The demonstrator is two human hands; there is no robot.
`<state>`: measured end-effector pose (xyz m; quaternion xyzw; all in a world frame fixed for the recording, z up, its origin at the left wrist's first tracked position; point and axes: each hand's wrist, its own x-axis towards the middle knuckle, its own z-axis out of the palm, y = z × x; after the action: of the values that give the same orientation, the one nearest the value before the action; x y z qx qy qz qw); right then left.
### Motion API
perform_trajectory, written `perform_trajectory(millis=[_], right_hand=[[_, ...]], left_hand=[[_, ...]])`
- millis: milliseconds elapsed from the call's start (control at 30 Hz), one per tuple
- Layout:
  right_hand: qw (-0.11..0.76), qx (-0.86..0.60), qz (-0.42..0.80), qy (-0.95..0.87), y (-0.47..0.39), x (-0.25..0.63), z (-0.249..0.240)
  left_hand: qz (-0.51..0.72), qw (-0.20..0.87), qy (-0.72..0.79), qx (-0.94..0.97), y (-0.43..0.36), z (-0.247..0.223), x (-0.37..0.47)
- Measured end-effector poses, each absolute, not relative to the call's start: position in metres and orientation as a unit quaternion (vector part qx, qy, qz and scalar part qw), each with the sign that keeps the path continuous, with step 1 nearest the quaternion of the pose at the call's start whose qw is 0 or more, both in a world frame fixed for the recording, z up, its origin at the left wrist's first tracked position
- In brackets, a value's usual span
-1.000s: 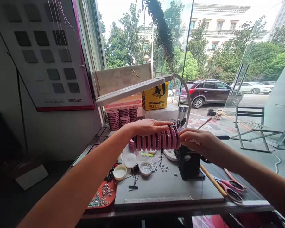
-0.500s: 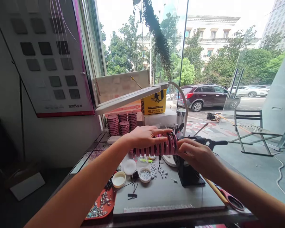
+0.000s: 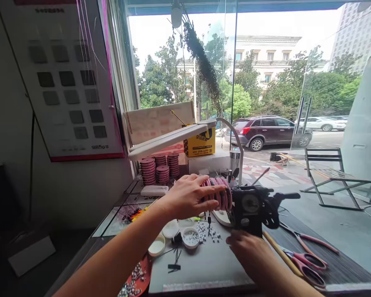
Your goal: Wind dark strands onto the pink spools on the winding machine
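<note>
My left hand lies over a row of pink spools, its fingers curled around them. The spools sit side by side at the left end of a black winding device, and a short dark fishing-tackle-like piece hangs below them. Low over the grey board, my right hand has its fingers drawn together near the device's base. Blur and shadow hide what is in them. Loose pale beads are scattered left of that hand, beside a round white tub holding more beads.
Stacks of pink spools stand at the back left under a white lamp. Pink-handled scissors, pliers and a wooden stick lie on the right. A red tray with metal bits is at the front left.
My right hand has left the right end of the spool row and dropped down to the board. My left hand stays on the spools, now wrapped further around them. The view has tilted upward slightly.
</note>
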<state>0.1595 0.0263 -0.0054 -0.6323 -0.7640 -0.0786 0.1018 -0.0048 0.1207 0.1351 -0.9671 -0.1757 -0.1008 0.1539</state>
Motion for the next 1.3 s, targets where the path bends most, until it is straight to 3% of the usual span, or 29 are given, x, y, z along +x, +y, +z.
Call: perform_trajectory(millis=[267, 633, 733, 867, 933, 1300], right_hand=[[-0.018, -0.682, -0.047, -0.730, 0.036, 0.167, -0.001], [-0.023, -0.672, -0.059, -0.737, 0.034, 0.159, -0.007], [0.037, -0.665, -0.072, -0.743, 0.021, 0.162, 0.011], [0.221, -0.608, -0.072, -0.760, 0.008, 0.177, 0.065], [0.267, -0.593, -0.063, -0.757, 0.012, 0.185, 0.091], [0.168, -0.633, -0.133, -0.744, 0.038, 0.176, 0.116]], left_hand=[[-0.077, 0.101, -0.176, -0.976, 0.131, 0.139, 0.001], [-0.075, 0.083, -0.187, -0.976, 0.130, 0.141, 0.000], [-0.076, 0.061, -0.185, -0.978, 0.131, 0.142, 0.001], [-0.075, 0.007, -0.189, -0.979, 0.133, 0.146, 0.002], [-0.072, -0.026, -0.198, -0.977, 0.135, 0.149, 0.002], [-0.079, -0.056, -0.203, -0.974, 0.139, 0.148, 0.003]])
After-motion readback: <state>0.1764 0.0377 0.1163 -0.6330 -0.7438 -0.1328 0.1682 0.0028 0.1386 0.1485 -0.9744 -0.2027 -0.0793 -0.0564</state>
